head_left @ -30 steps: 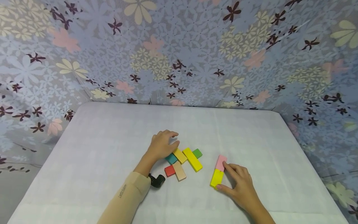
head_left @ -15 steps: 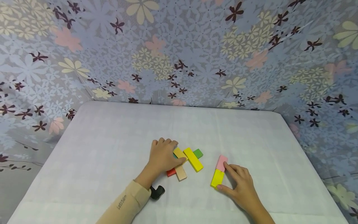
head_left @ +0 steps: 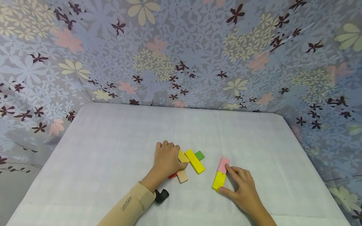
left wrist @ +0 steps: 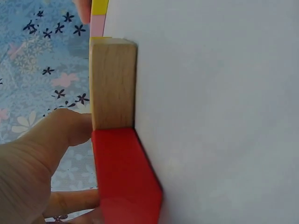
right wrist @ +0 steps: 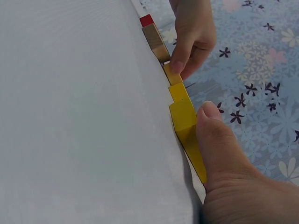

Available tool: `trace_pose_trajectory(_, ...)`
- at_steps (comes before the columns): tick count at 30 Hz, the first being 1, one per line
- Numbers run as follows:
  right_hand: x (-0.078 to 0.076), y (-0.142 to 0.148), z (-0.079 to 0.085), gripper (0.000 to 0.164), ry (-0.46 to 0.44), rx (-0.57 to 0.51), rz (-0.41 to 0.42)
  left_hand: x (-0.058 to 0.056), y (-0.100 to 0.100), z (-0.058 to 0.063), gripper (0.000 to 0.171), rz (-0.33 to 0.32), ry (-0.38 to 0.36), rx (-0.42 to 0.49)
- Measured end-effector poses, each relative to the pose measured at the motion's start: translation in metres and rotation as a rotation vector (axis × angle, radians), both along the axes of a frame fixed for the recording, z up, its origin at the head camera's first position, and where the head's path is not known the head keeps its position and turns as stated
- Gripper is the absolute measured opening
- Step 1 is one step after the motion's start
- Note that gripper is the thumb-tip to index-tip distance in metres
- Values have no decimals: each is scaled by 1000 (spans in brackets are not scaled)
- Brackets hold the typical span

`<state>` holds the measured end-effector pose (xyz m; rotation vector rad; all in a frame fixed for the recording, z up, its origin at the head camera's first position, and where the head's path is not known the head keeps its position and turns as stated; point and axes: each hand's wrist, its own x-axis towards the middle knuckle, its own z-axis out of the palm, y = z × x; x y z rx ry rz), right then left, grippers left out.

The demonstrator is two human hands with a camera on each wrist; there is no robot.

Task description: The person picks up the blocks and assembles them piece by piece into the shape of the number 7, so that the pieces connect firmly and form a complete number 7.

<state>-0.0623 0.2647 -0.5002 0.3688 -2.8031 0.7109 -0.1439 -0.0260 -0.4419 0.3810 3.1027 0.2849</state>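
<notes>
In the head view, my left hand (head_left: pixel 167 160) covers a small group of wooden blocks. Its fingers bend down and its thumb lies at the light orange block (head_left: pixel 183 157); what the fingertips meet is hidden. A plain wood block (head_left: pixel 182 176) and a mostly covered red block (left wrist: pixel 125 177) lie under its near side. My right hand (head_left: pixel 244 188) rests at a row of two blocks, pink (head_left: pixel 223 164) and yellow (head_left: pixel 219 181), laid end to end. Its index finger touches the pink block and its thumb presses the near end of the yellow one.
A long yellow block (head_left: pixel 194 161) and a green block (head_left: pixel 200 155) lie between the hands. The black wrist camera (head_left: pixel 161 196) sits under the left sleeve. A white cloth covers the table (head_left: pixel 127 131), with a flowered curtain (head_left: pixel 181 62) behind it.
My left hand has come down and nearer over the blocks, now hiding a teal block and most of the red one. My right hand stays at the pink and yellow row.
</notes>
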Motion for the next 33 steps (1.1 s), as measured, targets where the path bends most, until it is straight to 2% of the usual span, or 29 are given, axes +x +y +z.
trace_pose_trajectory(5,0,0,1,88,-11,8,-10,-5,0,3,51,11,28,1)
trace_pose_trajectory(9,-1,1,2,88,-5,7,-8,-9,-2,11,49,38,74,4)
trace_pose_trajectory(12,-1,1,2,88,-6,8,-9,-14,-2,17,50,34,97,23)
trace_pose_trajectory(19,1,0,2,88,-36,12,-21,-31,16,27,62,-64,117,134)
trace_pose_trajectory(24,1,0,2,88,-32,12,-24,-45,38,29,55,-131,116,121)
trace_pose_trajectory(33,-1,1,1,87,1,0,-1,-61,77,29,58,-215,49,68)
